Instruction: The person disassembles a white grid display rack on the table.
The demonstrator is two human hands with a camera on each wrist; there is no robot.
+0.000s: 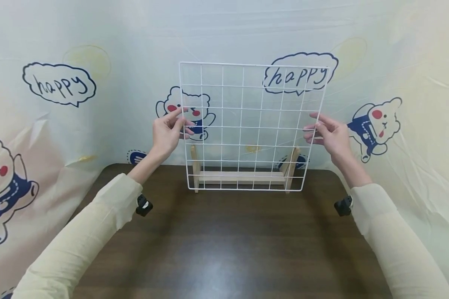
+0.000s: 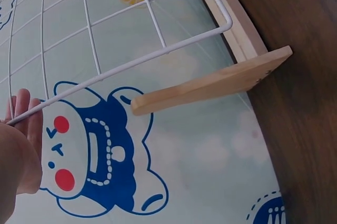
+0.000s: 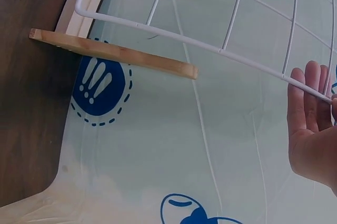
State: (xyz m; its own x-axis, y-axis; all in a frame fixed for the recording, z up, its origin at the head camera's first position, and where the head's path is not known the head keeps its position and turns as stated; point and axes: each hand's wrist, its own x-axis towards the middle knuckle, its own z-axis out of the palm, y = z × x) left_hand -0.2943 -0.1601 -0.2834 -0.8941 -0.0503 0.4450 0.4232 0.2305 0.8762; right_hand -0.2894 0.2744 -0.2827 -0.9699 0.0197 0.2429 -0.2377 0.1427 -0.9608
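Observation:
A white wire grid panel stands upright in the head view, gripped by its two side edges. My left hand pinches the left edge around mid-height, thumb in front and fingers behind. At about the same height, my right hand pinches the right edge. Behind the panel's lower part sits a wooden stand with two upright side pieces and a crossbar. In the left wrist view, the panel's bottom corner overlaps the crossbar, close by a wooden side piece. The right wrist view shows the other bottom corner near the second side piece.
The stand rests near the back edge of a dark brown table. A pale printed cloth with cartoon bears and "happy" bubbles hangs behind the table and along both sides. Small black wrist cameras hang under both sleeves.

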